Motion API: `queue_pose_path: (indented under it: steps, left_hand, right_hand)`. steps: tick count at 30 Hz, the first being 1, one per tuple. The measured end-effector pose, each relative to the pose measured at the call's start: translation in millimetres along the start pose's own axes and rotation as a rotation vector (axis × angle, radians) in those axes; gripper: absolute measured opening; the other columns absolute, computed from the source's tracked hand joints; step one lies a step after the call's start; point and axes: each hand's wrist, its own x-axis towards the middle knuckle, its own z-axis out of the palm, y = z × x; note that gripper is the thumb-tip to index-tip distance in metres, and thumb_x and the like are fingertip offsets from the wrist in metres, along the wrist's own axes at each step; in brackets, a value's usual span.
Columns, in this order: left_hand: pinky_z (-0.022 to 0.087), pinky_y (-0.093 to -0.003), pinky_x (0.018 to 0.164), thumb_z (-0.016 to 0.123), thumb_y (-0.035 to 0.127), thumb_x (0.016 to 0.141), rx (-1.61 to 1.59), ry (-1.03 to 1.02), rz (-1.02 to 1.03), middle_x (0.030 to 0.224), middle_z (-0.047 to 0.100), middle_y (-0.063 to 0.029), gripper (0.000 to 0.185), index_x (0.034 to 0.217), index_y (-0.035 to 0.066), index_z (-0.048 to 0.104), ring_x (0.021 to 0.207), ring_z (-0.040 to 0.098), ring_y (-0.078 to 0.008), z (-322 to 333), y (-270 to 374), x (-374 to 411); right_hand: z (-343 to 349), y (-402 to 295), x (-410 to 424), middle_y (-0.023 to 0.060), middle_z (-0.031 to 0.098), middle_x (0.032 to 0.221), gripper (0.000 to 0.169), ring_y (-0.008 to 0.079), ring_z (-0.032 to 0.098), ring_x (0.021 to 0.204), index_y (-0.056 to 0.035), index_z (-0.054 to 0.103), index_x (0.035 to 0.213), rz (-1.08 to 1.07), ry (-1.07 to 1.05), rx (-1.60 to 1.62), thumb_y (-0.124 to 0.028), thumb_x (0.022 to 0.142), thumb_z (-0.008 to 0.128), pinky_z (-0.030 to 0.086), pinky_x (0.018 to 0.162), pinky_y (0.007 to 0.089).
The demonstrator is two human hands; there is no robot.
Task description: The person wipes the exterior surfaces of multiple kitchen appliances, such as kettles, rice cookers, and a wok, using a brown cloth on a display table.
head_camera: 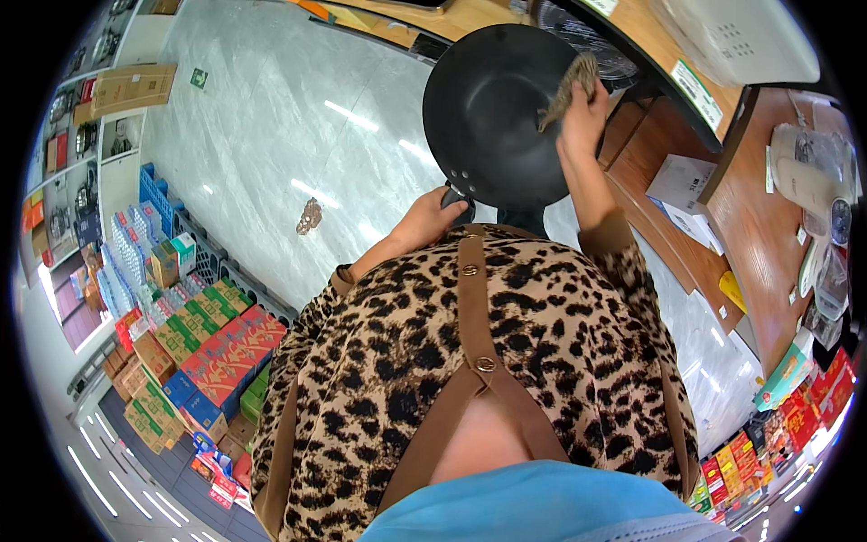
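Note:
A large black wok (501,122) is held up before me, its dark inner face showing and its handle towards my body. My left hand (430,215) is closed round the black handle (460,205), just below several rivets. At the wok's right side, my right hand (584,122) grips a crumpled grey-brown cloth (574,85), whose lower end lies against the inside of the wok near the rim. The fingertips of my right hand are partly hidden by the cloth.
Wooden shelves (758,203) with boxes and plastic-wrapped goods stand close on the right. A wooden display edge runs beyond the wok. Stacked cartons (230,352) and bottle packs (129,251) stand at the left. A brown patch (309,216) marks the grey floor.

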Motion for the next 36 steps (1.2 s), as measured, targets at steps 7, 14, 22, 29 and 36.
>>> queue_pose_path:
  steps: [7, 14, 22, 29, 36]
  left_hand:
    - [0.053, -0.0323, 0.078, 0.066, 0.027, 0.099, 0.234, 0.099, 0.161, 0.096, 0.072, -0.0112, 0.039, 0.123, -0.004, 0.061, 0.086, 0.068, -0.0151, -50, -42, -46]
    - [0.052, -0.0319, 0.076, 0.063, 0.024, 0.101, -0.033, 0.199, 0.066, 0.093, 0.07, -0.0101, 0.035, 0.119, -0.006, 0.061, 0.082, 0.063, -0.014, 7, -63, 10]
    - [0.052, -0.039, 0.088, 0.063, 0.027, 0.099, 0.141, 0.177, 0.096, 0.104, 0.072, -0.0214, 0.037, 0.121, -0.003, 0.063, 0.096, 0.07, -0.032, 18, 12, 12]
    - [0.052, -0.0386, 0.082, 0.065, 0.027, 0.098, 0.029, 0.275, 0.133, 0.097, 0.072, -0.021, 0.034, 0.115, -0.003, 0.064, 0.092, 0.07, -0.0302, 24, -7, 18]
    - [0.052, -0.0381, 0.085, 0.064, 0.026, 0.098, -0.021, 0.269, 0.146, 0.1, 0.072, -0.0202, 0.036, 0.119, -0.003, 0.062, 0.095, 0.07, -0.0301, 20, -12, 22]
  right_hand:
    - [174, -12, -121, 0.0125, 0.058, 0.101, 0.027, 0.0337, 0.051, 0.109, -0.008, 0.065, 0.099, -0.551, -0.608, -0.336, 0.002, 0.074, 0.06, 0.04, 0.1, 0.0416]
    - [2, 21, -66, 0.0094, 0.055, 0.104, 0.018, 0.0269, 0.055, 0.107, -0.0135, 0.065, 0.097, -0.081, -1.831, -0.602, -0.001, 0.085, 0.061, 0.043, 0.097, 0.0367]
    - [71, -3, 46, 0.0163, 0.061, 0.106, 0.026, 0.038, 0.056, 0.105, -0.0113, 0.064, 0.107, -0.751, -0.256, -0.757, -0.016, 0.082, 0.067, 0.046, 0.091, 0.0503]
    - [10, -7, -53, 0.0102, 0.059, 0.106, 0.024, 0.0322, 0.058, 0.11, -0.0102, 0.061, 0.102, -0.307, -1.48, -0.539, 0.002, 0.081, 0.058, 0.045, 0.096, 0.043]
    - [36, -55, 72, 0.0031, 0.063, 0.102, 0.027, 0.0282, 0.062, 0.1, -0.0216, 0.07, 0.104, -1.147, -0.955, -1.003, -0.009, 0.082, 0.064, 0.043, 0.088, 0.0474]
